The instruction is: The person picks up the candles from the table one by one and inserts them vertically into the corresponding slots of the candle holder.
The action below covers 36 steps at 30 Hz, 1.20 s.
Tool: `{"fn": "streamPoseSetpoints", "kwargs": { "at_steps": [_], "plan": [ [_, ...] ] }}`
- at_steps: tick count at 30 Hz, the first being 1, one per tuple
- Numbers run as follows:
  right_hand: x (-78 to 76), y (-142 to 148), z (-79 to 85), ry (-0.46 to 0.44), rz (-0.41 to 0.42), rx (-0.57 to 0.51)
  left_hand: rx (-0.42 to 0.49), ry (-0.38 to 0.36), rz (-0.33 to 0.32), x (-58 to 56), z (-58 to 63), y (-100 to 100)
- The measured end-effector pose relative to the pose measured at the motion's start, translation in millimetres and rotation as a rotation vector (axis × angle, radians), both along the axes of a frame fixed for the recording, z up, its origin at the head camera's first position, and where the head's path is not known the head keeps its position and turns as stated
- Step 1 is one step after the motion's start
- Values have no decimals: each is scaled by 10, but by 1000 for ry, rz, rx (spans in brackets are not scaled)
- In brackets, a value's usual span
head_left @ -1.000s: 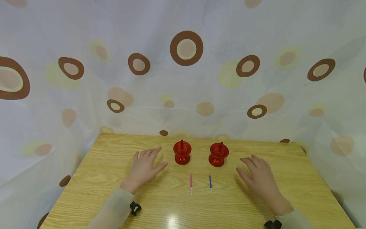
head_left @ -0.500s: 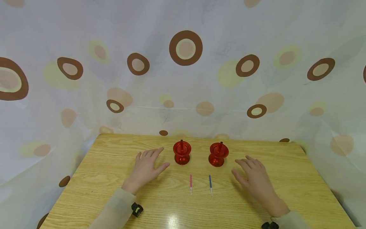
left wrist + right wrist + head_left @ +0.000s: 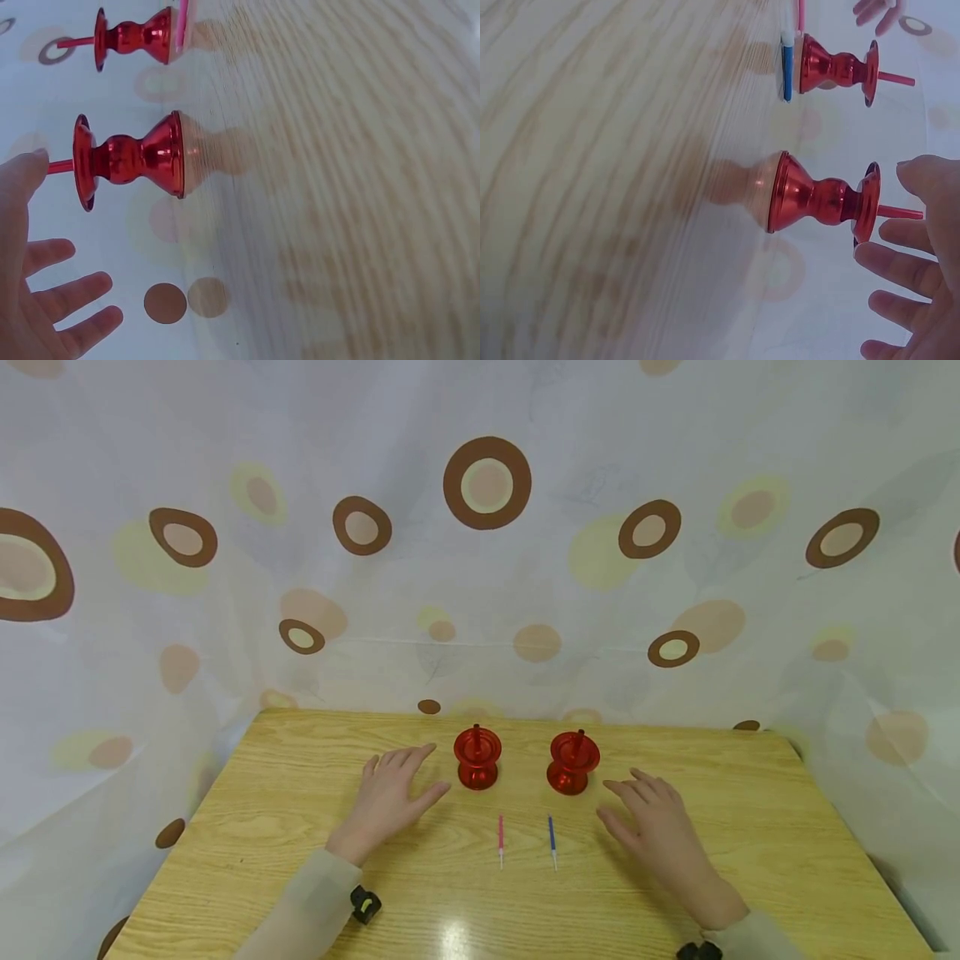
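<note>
above the surface, left hand and right hand both loosely spread, thumbs apart from fingers, holding nothing. between them, upright: left red holder, right red holder; glossy, likely light, stiff, slippery; waist looks the best grip. in front, pink candle and blue candle lie flat; probably brittle, easily snapped; pinch mid-shaft, gently.

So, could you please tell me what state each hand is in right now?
Left hand: open, holding nothing, beside one red candle holder.
Right hand: open, holding nothing, near the other red holder.
</note>
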State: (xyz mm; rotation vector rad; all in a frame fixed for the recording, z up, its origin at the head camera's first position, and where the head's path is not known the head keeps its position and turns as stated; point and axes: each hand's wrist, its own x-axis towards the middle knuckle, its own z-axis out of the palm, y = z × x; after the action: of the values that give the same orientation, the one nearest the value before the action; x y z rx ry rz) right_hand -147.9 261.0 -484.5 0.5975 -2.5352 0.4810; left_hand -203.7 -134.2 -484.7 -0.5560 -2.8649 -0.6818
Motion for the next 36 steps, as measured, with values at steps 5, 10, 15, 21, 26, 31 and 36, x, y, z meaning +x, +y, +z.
{"fn": "streamPoseSetpoints", "kwargs": {
  "at_steps": [5,10,15,21,26,31,36],
  "plan": [
    [17,-61,16,-25,9,-13,30,-6,-6,-8,15,33],
    [30,-125,22,-22,34,-37,83,-7,-10,-45,10,63],
    [12,-185,15,2,63,-73,132,-15,-16,-103,-1,104],
    [-9,-256,-30,21,104,-100,167,-55,-10,-164,0,163],
    [-16,-339,-62,22,120,-103,185,-74,-17,-201,12,198],
    [-5,-422,-69,2,117,-87,205,-73,-30,-230,23,223],
    [-1,-488,-98,4,138,-93,197,-89,-26,-270,38,251]
  ]
}}
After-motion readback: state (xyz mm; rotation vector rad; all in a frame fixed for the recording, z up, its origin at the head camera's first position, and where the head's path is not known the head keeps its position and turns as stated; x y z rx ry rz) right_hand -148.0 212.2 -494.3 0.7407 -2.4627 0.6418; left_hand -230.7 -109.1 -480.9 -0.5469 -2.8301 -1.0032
